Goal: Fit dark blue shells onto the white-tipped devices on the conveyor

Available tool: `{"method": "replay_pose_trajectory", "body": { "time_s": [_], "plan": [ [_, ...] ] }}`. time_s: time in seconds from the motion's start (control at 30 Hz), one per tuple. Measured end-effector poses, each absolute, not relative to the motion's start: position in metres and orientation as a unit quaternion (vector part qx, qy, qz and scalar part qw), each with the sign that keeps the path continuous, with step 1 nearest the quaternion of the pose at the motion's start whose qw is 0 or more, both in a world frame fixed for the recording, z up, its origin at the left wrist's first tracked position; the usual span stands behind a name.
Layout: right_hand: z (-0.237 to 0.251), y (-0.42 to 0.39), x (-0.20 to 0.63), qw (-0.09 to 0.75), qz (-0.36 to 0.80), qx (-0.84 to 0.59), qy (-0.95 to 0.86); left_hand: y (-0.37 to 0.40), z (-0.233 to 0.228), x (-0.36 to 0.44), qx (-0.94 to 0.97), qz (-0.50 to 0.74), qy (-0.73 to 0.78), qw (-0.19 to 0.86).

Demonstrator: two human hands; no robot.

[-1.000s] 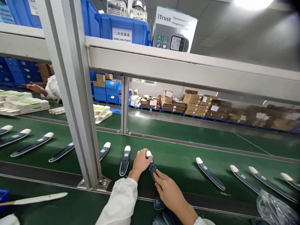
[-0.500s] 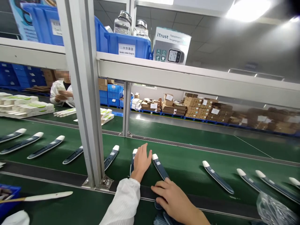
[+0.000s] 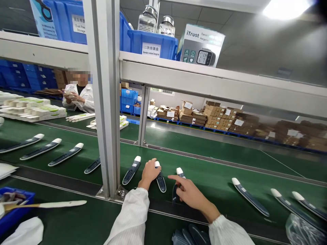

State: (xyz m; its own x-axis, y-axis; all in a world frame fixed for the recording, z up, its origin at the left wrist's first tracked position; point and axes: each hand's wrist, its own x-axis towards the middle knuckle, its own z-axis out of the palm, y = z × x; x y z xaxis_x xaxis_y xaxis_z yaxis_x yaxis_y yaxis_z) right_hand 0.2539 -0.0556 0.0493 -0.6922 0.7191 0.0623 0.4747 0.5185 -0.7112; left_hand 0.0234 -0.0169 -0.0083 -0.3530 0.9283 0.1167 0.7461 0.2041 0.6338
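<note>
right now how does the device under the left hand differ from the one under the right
The left hand rests on a dark blue white-tipped handheld device that leans left toward its tip; the right hand covers most of its matching device, which leans right. Both lie flat on the green conveyor belt.

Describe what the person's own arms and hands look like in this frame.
Both hands are bare: no gloves, rings or watch show. The left hand and the right hand each come out of a long white sleeve of finely ribbed fabric, gathered at the wrist by an elastic cuff. No markings show on the sleeves.
</note>
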Motion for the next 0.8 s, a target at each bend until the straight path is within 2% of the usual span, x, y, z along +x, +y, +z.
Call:
{"method": "replay_pose_trajectory", "body": {
  "time_s": [0.1,0.2,0.27,0.53,0.8],
  "plan": [
    [0.037,-0.045,0.238,0.231,0.347,-0.380,-0.826,-0.015,-0.011,0.026,0.563,0.306,0.754,0.147],
    [0.027,-0.041,0.229,0.308,0.279,-0.431,-0.801,-0.014,-0.014,0.030,0.578,0.304,0.742,0.148],
    [0.023,-0.041,0.228,0.321,0.236,-0.438,-0.806,-0.015,-0.014,0.036,0.581,0.305,0.740,0.145],
    [0.014,-0.060,0.259,0.171,0.192,-0.379,-0.889,-0.015,-0.011,0.067,0.570,0.288,0.758,0.131],
    [0.016,-0.060,0.265,0.130,0.169,-0.398,-0.892,-0.013,-0.014,0.082,0.604,0.285,0.731,0.136]
  ]
}}
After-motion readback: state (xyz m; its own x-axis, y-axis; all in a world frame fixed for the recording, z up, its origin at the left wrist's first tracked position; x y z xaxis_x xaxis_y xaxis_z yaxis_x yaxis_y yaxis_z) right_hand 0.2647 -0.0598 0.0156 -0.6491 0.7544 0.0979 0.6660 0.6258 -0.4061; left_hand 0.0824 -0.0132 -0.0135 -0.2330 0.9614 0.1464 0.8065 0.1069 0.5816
